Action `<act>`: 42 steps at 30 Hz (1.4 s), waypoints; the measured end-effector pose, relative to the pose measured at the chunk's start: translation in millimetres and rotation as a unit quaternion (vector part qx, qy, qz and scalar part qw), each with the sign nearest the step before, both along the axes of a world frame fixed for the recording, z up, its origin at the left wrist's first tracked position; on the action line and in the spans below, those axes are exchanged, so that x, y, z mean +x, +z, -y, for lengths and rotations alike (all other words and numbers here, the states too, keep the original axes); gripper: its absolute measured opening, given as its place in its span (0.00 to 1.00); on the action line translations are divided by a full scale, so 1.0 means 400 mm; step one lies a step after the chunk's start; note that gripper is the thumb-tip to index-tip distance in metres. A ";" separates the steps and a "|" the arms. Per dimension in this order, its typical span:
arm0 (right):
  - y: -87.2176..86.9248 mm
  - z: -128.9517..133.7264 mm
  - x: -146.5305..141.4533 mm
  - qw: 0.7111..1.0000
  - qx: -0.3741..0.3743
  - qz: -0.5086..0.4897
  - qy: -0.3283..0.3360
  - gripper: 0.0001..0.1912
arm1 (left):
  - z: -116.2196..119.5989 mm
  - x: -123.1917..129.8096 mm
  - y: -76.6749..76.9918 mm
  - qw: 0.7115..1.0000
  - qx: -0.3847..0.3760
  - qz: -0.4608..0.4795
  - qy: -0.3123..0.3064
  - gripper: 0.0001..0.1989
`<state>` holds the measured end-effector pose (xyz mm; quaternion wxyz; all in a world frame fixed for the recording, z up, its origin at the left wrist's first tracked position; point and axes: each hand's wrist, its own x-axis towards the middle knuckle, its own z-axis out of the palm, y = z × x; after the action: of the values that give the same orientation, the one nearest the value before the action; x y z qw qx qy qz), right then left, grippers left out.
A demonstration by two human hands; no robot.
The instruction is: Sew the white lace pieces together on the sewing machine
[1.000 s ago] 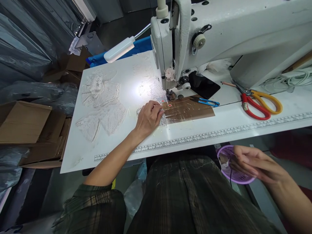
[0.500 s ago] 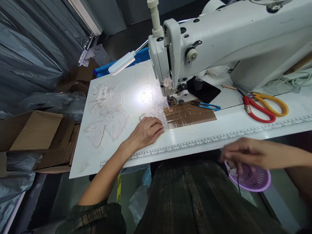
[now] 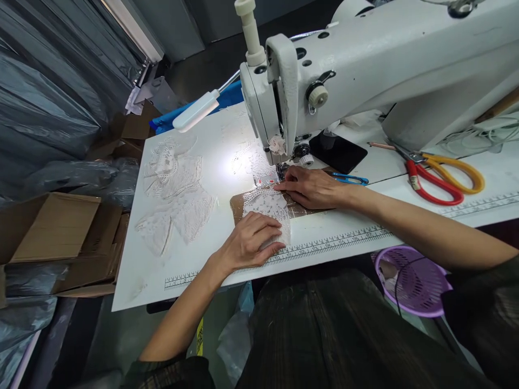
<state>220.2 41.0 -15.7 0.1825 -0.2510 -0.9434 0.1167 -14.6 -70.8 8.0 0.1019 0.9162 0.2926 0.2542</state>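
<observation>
A white lace piece (image 3: 265, 201) lies over a brown taped plate (image 3: 302, 208) in front of the sewing machine's needle and presser foot (image 3: 279, 170). My left hand (image 3: 253, 240) rests on its near end, palm down, fingers laid out and lightly bent. My right hand (image 3: 311, 187) has its fingers drawn together at the lace's right edge, just below the presser foot; the fingertips partly hide the edge they hold. Behind the right hand, blue thread snips (image 3: 351, 179) lie partly covered. More white lace pieces (image 3: 174, 183) are spread on the left of the table.
The white sewing machine (image 3: 365, 65) spans the back right, with a small lamp (image 3: 197, 111) at its left. A black phone (image 3: 338, 151) and scissors with red and yellow handles (image 3: 436, 173) lie at right. A purple basket (image 3: 413, 281) hangs below the printed ruler (image 3: 316, 248). Cardboard boxes (image 3: 57, 227) stand left.
My right hand has come up from above the purple basket to the lace by the presser foot. My left hand and the lace have shifted towards me, uncovering the plate's left end.
</observation>
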 end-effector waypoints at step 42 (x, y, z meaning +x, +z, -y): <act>0.021 0.052 0.017 0.998 0.016 0.062 -0.020 0.22 | -0.009 -0.007 -0.015 0.999 -0.006 0.049 0.018 0.05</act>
<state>227.2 20.2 -7.3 0.1298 -0.2735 -0.9495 0.0826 -17.4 -67.3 2.0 0.1169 0.8964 0.3053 0.2993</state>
